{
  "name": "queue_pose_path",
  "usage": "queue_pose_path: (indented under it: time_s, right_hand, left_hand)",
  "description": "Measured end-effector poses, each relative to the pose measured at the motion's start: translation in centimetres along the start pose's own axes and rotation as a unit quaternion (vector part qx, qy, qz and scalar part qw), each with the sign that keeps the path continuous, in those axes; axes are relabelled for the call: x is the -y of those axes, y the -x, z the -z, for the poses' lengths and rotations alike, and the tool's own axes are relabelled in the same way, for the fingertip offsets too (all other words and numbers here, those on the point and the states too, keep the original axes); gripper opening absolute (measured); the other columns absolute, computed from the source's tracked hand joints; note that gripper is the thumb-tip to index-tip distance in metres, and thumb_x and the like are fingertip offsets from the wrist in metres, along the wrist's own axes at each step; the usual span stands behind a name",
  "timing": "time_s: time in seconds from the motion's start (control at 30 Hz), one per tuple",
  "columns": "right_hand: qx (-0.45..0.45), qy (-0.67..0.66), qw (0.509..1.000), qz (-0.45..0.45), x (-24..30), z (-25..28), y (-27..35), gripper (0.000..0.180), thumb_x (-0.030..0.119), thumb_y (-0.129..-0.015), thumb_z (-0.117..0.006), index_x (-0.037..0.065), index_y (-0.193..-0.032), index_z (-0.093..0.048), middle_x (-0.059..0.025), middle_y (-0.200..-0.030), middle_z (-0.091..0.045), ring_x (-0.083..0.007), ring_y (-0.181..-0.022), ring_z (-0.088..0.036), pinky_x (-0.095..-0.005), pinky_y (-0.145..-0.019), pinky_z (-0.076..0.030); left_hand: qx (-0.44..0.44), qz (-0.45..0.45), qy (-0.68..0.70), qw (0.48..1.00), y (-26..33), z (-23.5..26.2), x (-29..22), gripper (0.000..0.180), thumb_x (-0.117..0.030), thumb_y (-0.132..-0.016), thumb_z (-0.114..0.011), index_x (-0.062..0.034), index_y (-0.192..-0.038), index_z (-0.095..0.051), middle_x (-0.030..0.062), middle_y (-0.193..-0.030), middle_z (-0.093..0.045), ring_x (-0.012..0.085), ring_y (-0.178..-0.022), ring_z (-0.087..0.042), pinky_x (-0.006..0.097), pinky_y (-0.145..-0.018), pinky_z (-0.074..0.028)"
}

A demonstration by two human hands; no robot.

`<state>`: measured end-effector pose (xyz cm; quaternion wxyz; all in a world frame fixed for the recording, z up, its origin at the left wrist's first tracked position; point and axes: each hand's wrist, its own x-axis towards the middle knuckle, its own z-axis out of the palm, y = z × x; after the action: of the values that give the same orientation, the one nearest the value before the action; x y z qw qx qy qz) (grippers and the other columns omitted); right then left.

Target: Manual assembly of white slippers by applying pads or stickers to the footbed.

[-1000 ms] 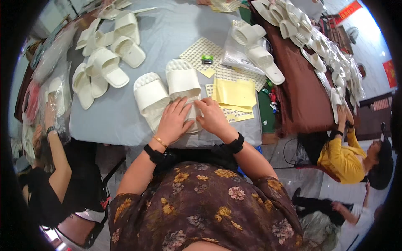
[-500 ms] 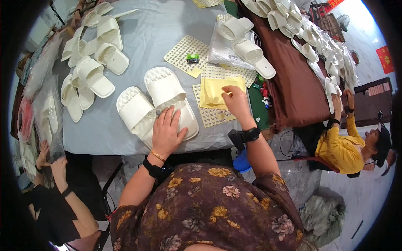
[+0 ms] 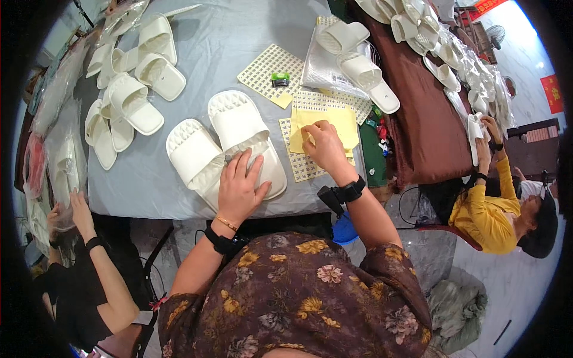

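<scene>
Covering slipper heels (image 3: pixel 262 173), left hand (image 3: pixel 239 191), right hand (image 3: pixel 325 146) hiding yellow sheet (image 3: pixel 343 122)

Left hand (image 3: pixel 240 190): palm down, fingers spread and extended forward, flat and pressing down, thumb out to the right. Wrist straight, thin bracelet plus a black band on it. Left forearm bare, runs up from the lower centre, angled slightly right toward the hand.

Right hand (image 3: pixel 324 145): further forward and to the right of the left, well apart from it. Fingers curled, thumb and forefinger tips brought together in a pinch at the upper left of the hand, knuckles up. Wrist slightly bent, black watch-style band on it. Right forearm bare, comes in from lower right, angled up-left. Elbows both bent, upper arms close to the torso.
</scene>
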<state>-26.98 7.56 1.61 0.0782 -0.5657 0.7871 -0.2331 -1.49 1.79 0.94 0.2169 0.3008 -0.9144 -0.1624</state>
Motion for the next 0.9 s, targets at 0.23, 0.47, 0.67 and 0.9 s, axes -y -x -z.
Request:
queue_pose_path:
  time_s: [0.23, 0.47, 0.67, 0.9]
  right_hand:
    - [0.004, -0.018, 1.0, 0.014, -1.6, 1.1, -0.2, 0.026, 0.011, -0.078, -0.07, 0.006, -0.103, -0.07, -0.0177, -0.103, -0.063, -0.0363, -0.099, -0.06, -0.0424, -0.086, -0.05]
    - [-0.041, -0.03, 0.998, -0.024, -3.0, 2.3, -1.2, 0.026, 0.01, -0.08, -0.072, 0.004, -0.105, -0.07, -0.0157, -0.101, -0.063, -0.0284, -0.084, -0.063, -0.0375, -0.075, -0.052]
    - [0.006, -0.091, 0.994, -0.062, -1.0, 2.3, -1.4, 0.024, 0.011, -0.079, -0.072, 0.005, -0.101, -0.071, -0.017, -0.097, -0.064, -0.0328, -0.089, -0.063, -0.0411, -0.08, -0.051]
    - [0.056, -0.103, 0.99, -0.074, -1.4, 2.6, 0.1, 0.024, 0.011, -0.081, -0.071, 0.003, -0.104, -0.071, -0.0149, -0.099, -0.065, -0.026, -0.081, -0.064, -0.0352, -0.074, -0.052]
  left_hand:
    - [-0.005, -0.006, -0.017, 1.0, 0.1, 0.1, 0.2, 0.059, -0.033, -0.082, -0.07, -0.0091, -0.133, -0.056, 0.0154, -0.14, -0.048, 0.0349, -0.128, -0.044, 0.046, -0.106, -0.037]
    - [-0.008, -0.004, -0.015, 1.0, 0.4, 0.0, 0.1, 0.058, -0.035, -0.081, -0.07, -0.0083, -0.131, -0.057, 0.0159, -0.139, -0.049, 0.0353, -0.127, -0.045, 0.046, -0.105, -0.037]
    - [-0.016, -0.011, -0.026, 0.999, 0.5, 0.1, -0.1, 0.058, -0.036, -0.081, -0.07, -0.0081, -0.13, -0.057, 0.0166, -0.139, -0.049, 0.0338, -0.126, -0.046, 0.047, -0.102, -0.039]
    - [-0.013, -0.008, -0.008, 1.0, 0.1, 0.1, 0.0, 0.059, -0.031, -0.079, -0.071, -0.0075, -0.131, -0.056, 0.0168, -0.138, -0.049, 0.0354, -0.126, -0.045, 0.046, -0.104, -0.038]
